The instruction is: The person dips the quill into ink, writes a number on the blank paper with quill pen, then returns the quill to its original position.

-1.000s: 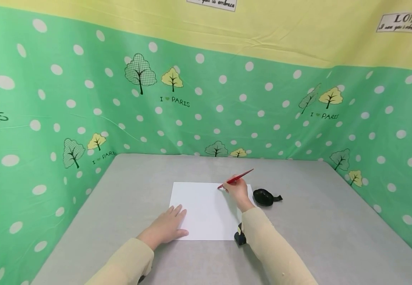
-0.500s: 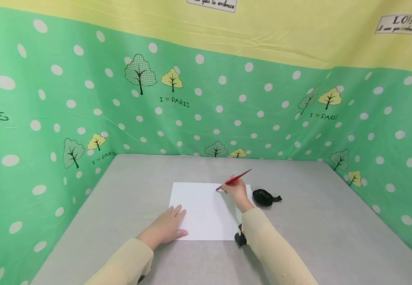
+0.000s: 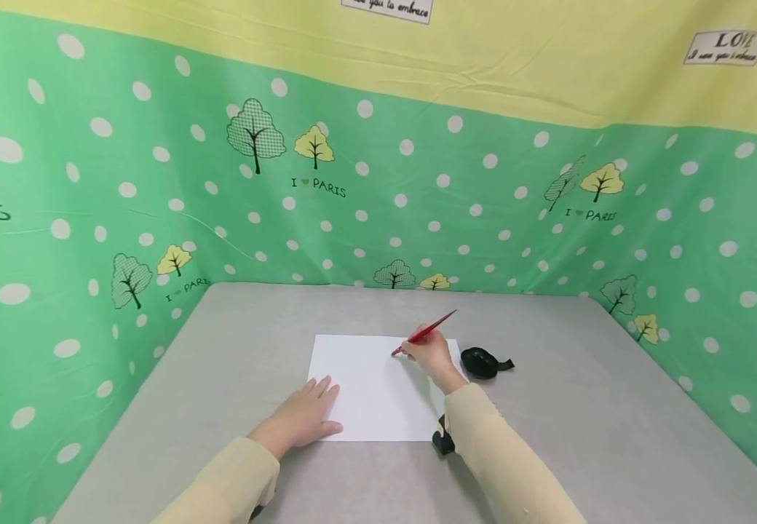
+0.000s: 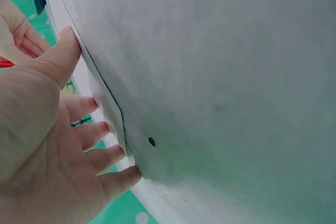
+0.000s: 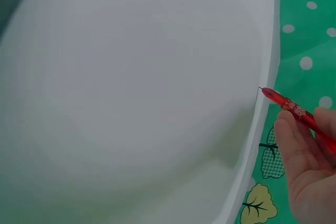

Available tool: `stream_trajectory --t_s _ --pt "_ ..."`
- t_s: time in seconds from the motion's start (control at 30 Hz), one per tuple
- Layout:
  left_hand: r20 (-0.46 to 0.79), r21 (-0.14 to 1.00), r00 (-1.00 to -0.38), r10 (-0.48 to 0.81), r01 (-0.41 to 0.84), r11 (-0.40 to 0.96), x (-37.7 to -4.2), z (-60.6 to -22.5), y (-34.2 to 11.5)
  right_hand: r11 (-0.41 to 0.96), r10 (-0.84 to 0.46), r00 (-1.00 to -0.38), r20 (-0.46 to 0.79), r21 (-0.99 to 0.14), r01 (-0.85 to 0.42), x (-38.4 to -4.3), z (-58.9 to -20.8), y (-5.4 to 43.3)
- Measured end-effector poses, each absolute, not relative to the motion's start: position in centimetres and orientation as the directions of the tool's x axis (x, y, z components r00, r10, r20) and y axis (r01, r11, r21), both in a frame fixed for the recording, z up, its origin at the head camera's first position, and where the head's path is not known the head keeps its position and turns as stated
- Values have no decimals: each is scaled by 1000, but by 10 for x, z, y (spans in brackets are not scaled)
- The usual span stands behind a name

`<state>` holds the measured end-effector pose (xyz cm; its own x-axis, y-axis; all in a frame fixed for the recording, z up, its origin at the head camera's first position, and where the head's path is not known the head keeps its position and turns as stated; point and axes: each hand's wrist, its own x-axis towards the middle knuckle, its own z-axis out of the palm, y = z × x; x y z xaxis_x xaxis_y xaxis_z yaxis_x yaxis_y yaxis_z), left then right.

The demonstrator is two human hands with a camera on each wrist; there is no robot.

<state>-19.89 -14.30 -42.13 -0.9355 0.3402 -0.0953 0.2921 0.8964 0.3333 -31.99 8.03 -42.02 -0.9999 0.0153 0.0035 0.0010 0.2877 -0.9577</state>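
A blank-looking white sheet of paper [image 3: 365, 400] lies on the grey table. My left hand [image 3: 303, 415] rests flat over its near left corner, fingers spread and straight; the left wrist view shows the fingertips [image 4: 107, 156] along the paper's edge. My right hand [image 3: 432, 358] pinches a slim red pen [image 3: 426, 333] over the sheet's far right part, tilted with its back end up and to the right. In the right wrist view the pen's fine tip is right at the paper, beside a short thin dark line [image 5: 257, 98].
A black rounded object [image 3: 480, 362] with a short tail lies just right of the sheet. A small black piece [image 3: 444, 442] shows beside the right sleeve [image 3: 496, 444]. Green and yellow patterned cloth [image 3: 378, 182] hangs around the grey table [image 3: 247, 320].
The right hand has moved slightly left and nearer with the pen, whose tip has shifted toward the sheet's middle. The left hand stays on the paper. The head view has shifted slightly.
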Motion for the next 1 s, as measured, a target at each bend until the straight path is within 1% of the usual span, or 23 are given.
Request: stream_trajectory --t_s 0.23,1.0 --pt "-92 325 -934 346 300 897 -201 -426 -144 319 -30 -999 14 -947 -23 -319 -423 84" --pt "-116 324 -936 333 282 903 -201 -425 -143 343 -118 -993 -7 -939 -34 -305 -418 92"
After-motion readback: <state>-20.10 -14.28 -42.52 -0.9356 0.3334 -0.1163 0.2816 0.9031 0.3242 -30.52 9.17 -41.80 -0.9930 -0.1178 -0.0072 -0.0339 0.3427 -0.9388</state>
